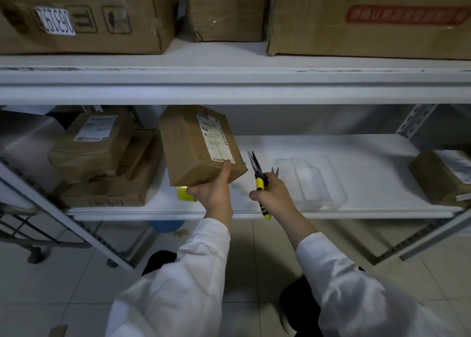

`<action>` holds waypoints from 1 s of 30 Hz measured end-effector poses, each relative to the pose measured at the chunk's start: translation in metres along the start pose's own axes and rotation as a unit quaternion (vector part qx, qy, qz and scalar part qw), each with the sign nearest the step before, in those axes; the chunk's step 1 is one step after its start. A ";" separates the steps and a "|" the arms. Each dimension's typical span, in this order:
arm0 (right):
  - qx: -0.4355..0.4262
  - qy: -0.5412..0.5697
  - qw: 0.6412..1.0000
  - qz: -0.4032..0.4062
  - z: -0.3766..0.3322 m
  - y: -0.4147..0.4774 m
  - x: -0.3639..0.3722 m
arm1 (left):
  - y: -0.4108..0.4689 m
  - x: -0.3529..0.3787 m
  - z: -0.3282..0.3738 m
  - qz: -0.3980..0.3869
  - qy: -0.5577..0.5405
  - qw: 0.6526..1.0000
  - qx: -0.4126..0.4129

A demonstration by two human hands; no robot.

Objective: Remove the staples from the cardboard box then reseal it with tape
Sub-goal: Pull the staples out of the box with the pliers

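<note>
A parcel storeroom: white metal shelving (229, 87) loaded with labelled cardboard boxes (84, 18), tiled floor (63, 285).

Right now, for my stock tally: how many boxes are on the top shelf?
3: left box, middle box, right box, side by side; more may be hidden behind.

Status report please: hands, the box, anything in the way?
Left hand holds cardboard box, tilted. Right hand grips pliers, tips open beside box corner, not touching. Tape roll behind left hand; nothing between pliers and box.
</note>
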State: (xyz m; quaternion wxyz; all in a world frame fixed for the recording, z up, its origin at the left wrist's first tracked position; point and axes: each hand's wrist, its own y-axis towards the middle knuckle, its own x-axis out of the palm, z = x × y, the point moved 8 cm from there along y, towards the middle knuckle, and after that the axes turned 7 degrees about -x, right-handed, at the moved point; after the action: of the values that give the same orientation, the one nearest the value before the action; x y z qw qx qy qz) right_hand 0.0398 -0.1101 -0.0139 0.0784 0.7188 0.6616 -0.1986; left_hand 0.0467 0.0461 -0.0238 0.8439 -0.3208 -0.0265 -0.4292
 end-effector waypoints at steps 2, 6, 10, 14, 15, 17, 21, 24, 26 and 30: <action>0.002 -0.026 1.000 -0.005 0.003 -0.005 0.004 | -0.002 -0.004 0.006 0.012 0.011 1.000 0.016; -0.021 -0.065 0.998 -0.016 0.001 -0.013 0.009 | -0.005 -0.009 0.013 0.021 0.012 0.999 0.034; -0.028 -0.093 0.995 -0.021 -0.003 -0.018 0.010 | -0.005 -0.014 0.014 0.024 0.005 0.999 0.032; -0.035 -0.101 0.994 -0.018 -0.006 -0.019 0.011 | -0.006 -0.019 0.014 0.026 0.001 0.999 0.035; -0.036 -0.102 0.994 -0.019 -0.006 -0.019 0.012 | -0.006 -0.021 0.014 0.028 0.004 0.999 0.035; -0.036 -0.107 0.993 -0.023 -0.006 -0.021 0.013 | -0.007 -0.025 0.012 0.034 0.012 0.999 0.034; -0.027 -0.078 0.997 -0.013 -0.005 -0.026 0.015 | -0.009 -0.033 0.009 0.048 0.009 0.999 0.018; -0.027 -0.056 0.998 0.000 -0.005 -0.031 0.014 | -0.011 -0.035 0.009 0.058 0.005 0.998 0.010; -0.021 -0.049 0.999 -0.008 -0.005 -0.034 0.015 | -0.010 -0.035 0.009 0.058 0.008 0.998 0.015; -0.009 -0.050 0.998 -0.031 -0.004 -0.034 0.016 | -0.011 -0.032 0.007 0.046 0.011 0.999 0.014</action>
State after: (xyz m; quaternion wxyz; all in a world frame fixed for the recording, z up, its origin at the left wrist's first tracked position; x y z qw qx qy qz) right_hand 0.0077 -0.0896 -0.0112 0.1119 0.6866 0.6803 -0.2308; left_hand 0.0196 0.0680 -0.0229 0.8675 -0.3053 -0.0078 -0.3927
